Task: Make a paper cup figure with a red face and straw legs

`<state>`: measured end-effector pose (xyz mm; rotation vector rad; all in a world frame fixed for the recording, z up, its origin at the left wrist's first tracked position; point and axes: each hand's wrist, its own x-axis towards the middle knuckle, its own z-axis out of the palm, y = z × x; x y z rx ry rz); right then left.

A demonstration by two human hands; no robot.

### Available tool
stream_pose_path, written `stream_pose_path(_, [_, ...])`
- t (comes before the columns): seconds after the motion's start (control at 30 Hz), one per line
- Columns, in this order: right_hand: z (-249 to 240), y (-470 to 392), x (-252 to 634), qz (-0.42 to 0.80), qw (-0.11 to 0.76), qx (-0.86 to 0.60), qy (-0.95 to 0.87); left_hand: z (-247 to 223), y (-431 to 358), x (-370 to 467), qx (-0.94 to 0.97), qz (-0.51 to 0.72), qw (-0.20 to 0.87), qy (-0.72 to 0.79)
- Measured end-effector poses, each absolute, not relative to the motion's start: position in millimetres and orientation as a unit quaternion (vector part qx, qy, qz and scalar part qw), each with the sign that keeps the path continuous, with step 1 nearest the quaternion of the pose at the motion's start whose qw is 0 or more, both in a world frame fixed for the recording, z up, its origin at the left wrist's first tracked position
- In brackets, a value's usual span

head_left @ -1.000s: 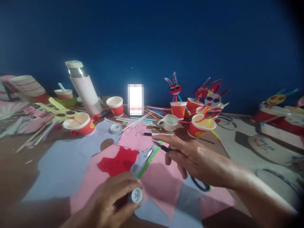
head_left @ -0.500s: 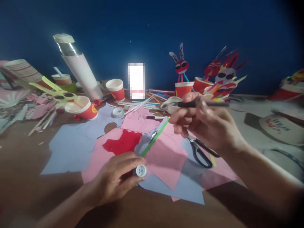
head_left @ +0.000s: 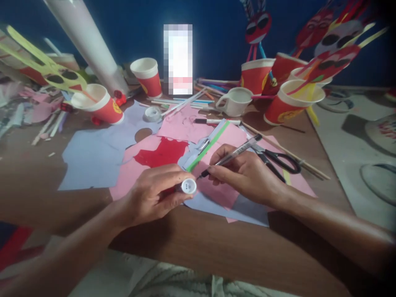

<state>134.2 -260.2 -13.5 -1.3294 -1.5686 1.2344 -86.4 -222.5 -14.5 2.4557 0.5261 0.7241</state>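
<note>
In my left hand point(head_left: 157, 189) is a small tube with a round white end point(head_left: 189, 186) turned toward me; dark marks show on that end, and the fingers hide the rest of it. My right hand point(head_left: 244, 171) grips a clear-barrelled black pen point(head_left: 233, 154), tip pointing down and left, close beside the tube. Under both hands lie pink paper sheets point(head_left: 222, 189), a red paper piece point(head_left: 163, 152) and a blue-grey sheet point(head_left: 235, 212). A green strip point(head_left: 208, 147) lies on a pale piece just beyond the pen. Scissors point(head_left: 283, 160) with black handles rest behind my right hand.
Paper cups point(head_left: 107, 111) with red sides hold paper-face figures at left and right. At the back stand a white mug point(head_left: 236, 102), a tape roll point(head_left: 152, 113), a tall white cylinder point(head_left: 89, 45) and a bright blurred-out phone-shaped panel point(head_left: 178, 60). Thin sticks point(head_left: 182, 102) lie before it.
My right hand has come down and left with the pen, from above the papers to beside the tube. The view has tilted downward. My left hand still grips the tube.
</note>
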Motion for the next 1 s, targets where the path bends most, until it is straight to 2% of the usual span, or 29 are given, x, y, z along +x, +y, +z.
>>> stream_pose_path(0.23, [-15,-262,130,0.431,0.345,-0.531,-0.643,-17,-223,-86,0.907,0.27,0.267,0.183])
stream_pose_path(0.47, [-10,-243,126,0.449,0.35,-0.498,-0.654,-17,-225,-86,0.91,0.255,0.257,0.201])
stream_pose_path(1.0, [1,-176,103,0.429,0.105,-0.34,-0.83,-20,-226,-86,0.917,0.265,0.197,0.222])
